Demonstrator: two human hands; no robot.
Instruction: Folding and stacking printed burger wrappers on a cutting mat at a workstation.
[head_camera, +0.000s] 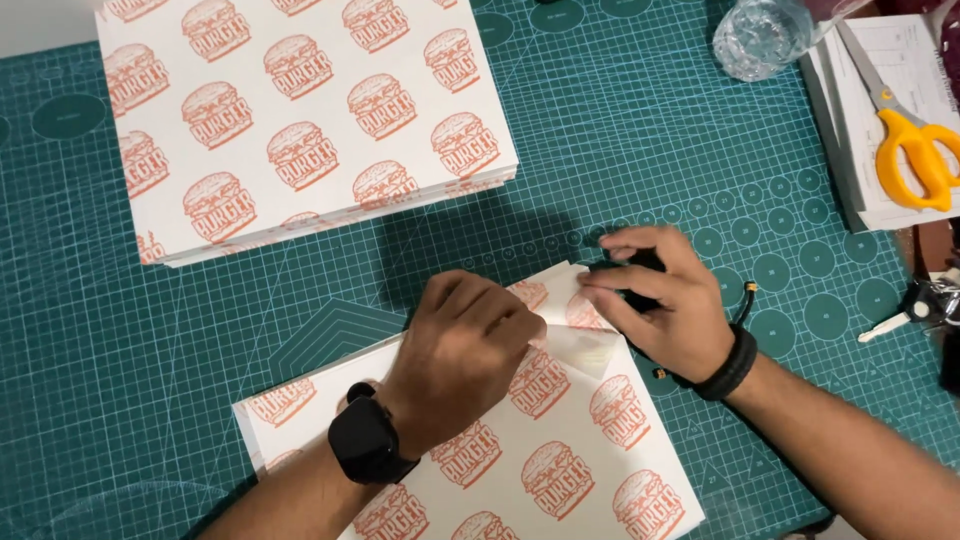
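My left hand (465, 350) presses knuckles-down on the printed paper sheet (560, 450), fingers curled together at its folded far corner. My right hand (655, 295) pinches that corner, fingers closed on the flap, over a black object. The sheet lies near on the green cutting mat (620, 160); the paper stack (300, 120) sits far left, the scissors (910, 140) far right.
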